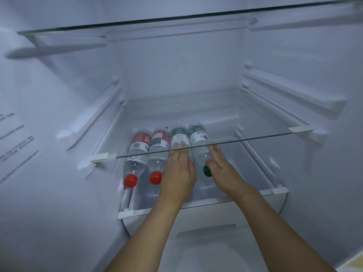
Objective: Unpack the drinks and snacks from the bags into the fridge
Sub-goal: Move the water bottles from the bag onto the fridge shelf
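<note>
I see four water bottles [157,154] lying side by side on the fridge's lower shelf [265,193], left hand [179,173] and right hand [222,165] resting flat on the two green-labelled ones.

The left hand [177,169] hides the third bottle's [179,134] cap; sidewall print [13,138] is blurred, cut off at the frame's left edge.

Both forearms extended forward, left hand [179,169] flat, palm down, fingers straight, right hand [221,163] likewise, fingers together
</note>
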{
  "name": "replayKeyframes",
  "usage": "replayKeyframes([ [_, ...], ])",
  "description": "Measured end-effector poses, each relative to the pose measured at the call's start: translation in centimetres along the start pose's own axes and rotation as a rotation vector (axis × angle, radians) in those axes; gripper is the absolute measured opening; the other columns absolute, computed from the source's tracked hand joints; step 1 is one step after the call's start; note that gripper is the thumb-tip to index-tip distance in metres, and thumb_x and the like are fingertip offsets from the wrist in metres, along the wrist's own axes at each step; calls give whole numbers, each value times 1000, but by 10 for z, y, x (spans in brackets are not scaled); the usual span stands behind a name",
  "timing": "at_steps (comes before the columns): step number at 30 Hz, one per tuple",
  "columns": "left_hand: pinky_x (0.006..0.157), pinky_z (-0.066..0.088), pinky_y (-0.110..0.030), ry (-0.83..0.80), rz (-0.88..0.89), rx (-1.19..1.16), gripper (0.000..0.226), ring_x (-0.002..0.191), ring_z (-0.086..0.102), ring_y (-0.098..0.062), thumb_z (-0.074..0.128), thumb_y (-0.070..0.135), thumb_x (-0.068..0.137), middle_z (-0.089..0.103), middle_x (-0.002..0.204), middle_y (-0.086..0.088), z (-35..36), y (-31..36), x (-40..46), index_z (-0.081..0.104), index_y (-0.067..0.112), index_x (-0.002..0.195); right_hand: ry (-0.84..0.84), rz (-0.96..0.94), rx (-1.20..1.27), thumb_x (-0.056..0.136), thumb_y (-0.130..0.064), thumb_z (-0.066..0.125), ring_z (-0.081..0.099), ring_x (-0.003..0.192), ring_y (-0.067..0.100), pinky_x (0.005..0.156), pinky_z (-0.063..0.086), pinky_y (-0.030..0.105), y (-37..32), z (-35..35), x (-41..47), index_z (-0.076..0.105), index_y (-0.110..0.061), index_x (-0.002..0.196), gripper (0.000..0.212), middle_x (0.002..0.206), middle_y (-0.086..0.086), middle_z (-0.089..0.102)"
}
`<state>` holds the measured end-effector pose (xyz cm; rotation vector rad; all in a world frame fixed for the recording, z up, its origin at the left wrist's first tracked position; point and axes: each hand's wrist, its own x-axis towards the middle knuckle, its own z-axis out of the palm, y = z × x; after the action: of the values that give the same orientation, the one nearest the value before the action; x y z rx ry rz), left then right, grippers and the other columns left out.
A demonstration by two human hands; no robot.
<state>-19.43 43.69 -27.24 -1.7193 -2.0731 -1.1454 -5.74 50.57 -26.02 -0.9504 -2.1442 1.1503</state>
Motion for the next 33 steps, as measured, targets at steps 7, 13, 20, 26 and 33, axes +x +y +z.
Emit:
replayKeyframes([
  [7, 111, 38, -43, -21, -5, 20, 54, 135, 42, -27, 26, 22, 93, 50, 141, -14, -1, 1, 0, 47, 1, 138, 6, -21, -43, 105, -34, 25, 14, 145, 4, 111, 20, 25, -1, 1, -1, 1, -42, 153, 54, 161, -17, 1],
  [13, 111, 38, -44, -28, 4, 56, 52, 133, 45, -31, 29, 18, 92, 52, 138, -19, -3, 5, 1, 50, -4, 135, -23, 11, -50, 105, -35, 26, 7, 146, 0, 115, 11, 23, -9, -2, -5, 3, -35, 155, 55, 162, -15, 0],
  [20, 107, 42, -49, -85, -16, 216, 48, 125, 52, -41, 31, 17, 94, 57, 129, -28, -13, 14, -10, 58, -12, 122, -52, 95, -104, 106, -32, 27, 3, 147, 2, 107, 2, 14, -22, -13, -31, 9, -22, 155, 54, 162, -9, 2],
  [26, 110, 38, -47, -93, -90, 292, 46, 134, 45, -37, 41, 23, 97, 51, 140, -22, -38, 29, -30, 52, -5, 133, -72, 50, -121, 105, -33, 30, 2, 147, 3, 107, 2, 15, -47, -25, -63, 10, -20, 155, 55, 162, -7, 5],
  [33, 119, 23, -42, -71, -165, 364, 52, 141, 34, -33, 38, 28, 100, 41, 149, -20, -77, 46, -55, 41, -2, 143, -132, -17, -286, 105, -37, 28, -6, 149, 9, 117, -2, 28, -65, -31, -95, 4, -18, 156, 59, 163, -5, -5],
])
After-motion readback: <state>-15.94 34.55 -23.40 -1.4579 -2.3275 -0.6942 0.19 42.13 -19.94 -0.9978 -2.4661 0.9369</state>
